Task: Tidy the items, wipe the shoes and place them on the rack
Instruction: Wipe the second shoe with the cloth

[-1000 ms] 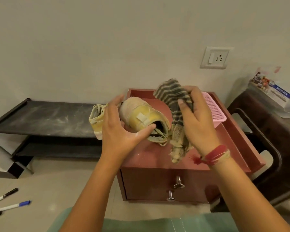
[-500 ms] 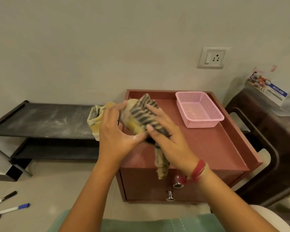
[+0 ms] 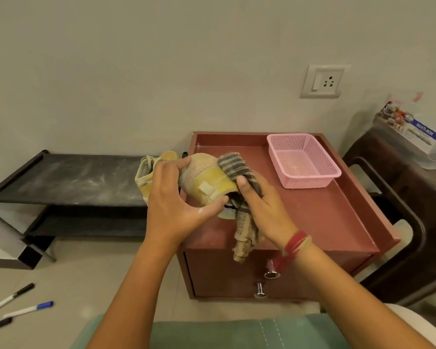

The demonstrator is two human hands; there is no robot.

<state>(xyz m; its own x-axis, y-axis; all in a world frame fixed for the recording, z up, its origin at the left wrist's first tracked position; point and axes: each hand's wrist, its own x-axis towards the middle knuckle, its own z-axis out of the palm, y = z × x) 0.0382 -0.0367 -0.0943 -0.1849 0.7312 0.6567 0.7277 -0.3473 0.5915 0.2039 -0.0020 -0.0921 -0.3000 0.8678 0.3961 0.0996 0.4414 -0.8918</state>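
My left hand grips a dusty yellow shoe above the front left of the red cabinet top. My right hand holds a striped cloth against the shoe's right side; the cloth's tail hangs down past the cabinet's front edge. A second yellow shoe lies behind my left hand at the right end of the black shoe rack, partly hidden.
A pink mesh basket stands at the back right of the cabinet top. Three pens lie on the floor at the lower left. A dark chair stands right of the cabinet, with a box above it.
My right hand brought the cloth down onto the shoe, swept it across the upper, then slid to the shoe's right side. My left hand kept hold of the shoe.
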